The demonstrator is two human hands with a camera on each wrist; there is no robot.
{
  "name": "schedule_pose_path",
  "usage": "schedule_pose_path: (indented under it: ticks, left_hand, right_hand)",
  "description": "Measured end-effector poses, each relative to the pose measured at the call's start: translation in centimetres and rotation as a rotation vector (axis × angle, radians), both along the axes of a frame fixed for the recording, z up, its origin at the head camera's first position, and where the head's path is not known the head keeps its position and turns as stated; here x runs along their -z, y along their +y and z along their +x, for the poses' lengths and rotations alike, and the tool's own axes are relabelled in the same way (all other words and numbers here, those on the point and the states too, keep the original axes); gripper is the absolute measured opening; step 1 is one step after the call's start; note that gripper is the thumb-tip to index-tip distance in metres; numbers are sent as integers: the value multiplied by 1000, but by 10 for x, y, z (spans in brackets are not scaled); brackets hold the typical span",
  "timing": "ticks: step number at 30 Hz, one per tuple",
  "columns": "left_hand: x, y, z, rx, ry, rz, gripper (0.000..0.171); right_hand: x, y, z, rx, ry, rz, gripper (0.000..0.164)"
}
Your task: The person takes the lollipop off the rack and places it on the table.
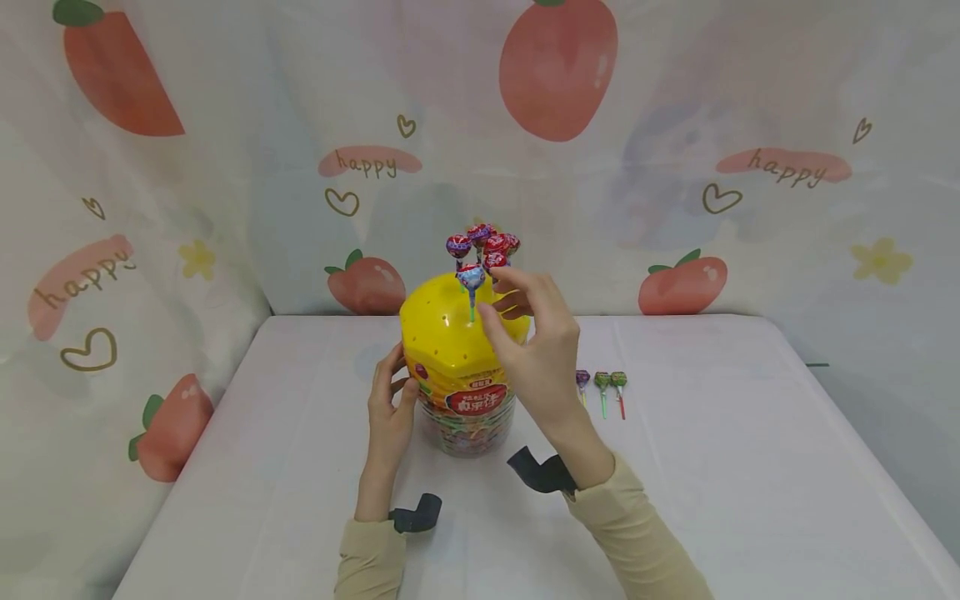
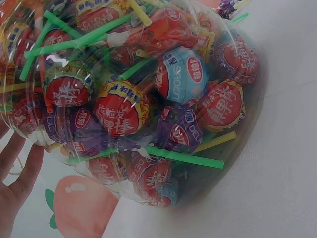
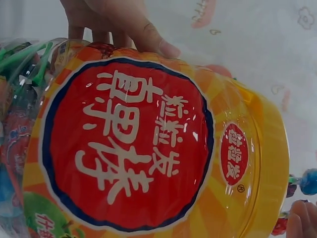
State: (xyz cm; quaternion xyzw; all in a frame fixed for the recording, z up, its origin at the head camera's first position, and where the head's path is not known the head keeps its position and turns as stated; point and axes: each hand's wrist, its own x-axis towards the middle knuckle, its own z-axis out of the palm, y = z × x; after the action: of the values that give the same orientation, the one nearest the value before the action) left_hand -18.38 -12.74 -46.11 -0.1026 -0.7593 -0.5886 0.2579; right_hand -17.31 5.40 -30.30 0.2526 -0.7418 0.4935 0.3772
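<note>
A clear plastic jar (image 2: 237,114) full of wrapped lollipops stands on the table, with a yellow lid (image 1: 442,321) and an orange-and-red label (image 3: 124,144). My left hand (image 1: 392,408) holds the jar's left side, thumb toward the front and fingers farther round. Several lollipops stand upright in the lid, among them a blue one (image 1: 471,277) at the front and a red one (image 1: 495,242) behind it. Beside the blue lollipop is my right hand (image 1: 543,342), its thumb and fingers parted, with nothing visibly gripped between them.
Three loose lollipops (image 1: 602,381) lie on the white table (image 1: 712,483) to the right of the jar, partly behind my right wrist. A cloth backdrop (image 1: 450,92) printed with fruit hangs behind the table. Each wrist bears a dark strap piece (image 1: 542,471).
</note>
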Motion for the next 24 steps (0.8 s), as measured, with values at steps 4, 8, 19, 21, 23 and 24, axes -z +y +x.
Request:
schedule_pose_path:
  ticks: [4,8,19,21,23,24]
  left_hand:
    - [1,0,0,0,7,1,56]
    - [2,-1,0,-1,16,1,54]
    - [4,-2,-1,5,43,-8,54]
    - [4,-1,-1,3,35,-5,54]
    - [3,-1,0,2,32,-3,53]
    - [3,-1,0,2,29,-2,54]
  right_hand:
    - [-2,-4,-2,39,4,36,33]
    - [-3,-8,-3,88,25,66,33]
    - [-6,-14,-6,150,45,81,30]
    - [-6,-15,-6,155,45,84,29]
    - [-7,-15,-6,156,51,82,29]
    - [-7,-16,-6,156,56,78,29]
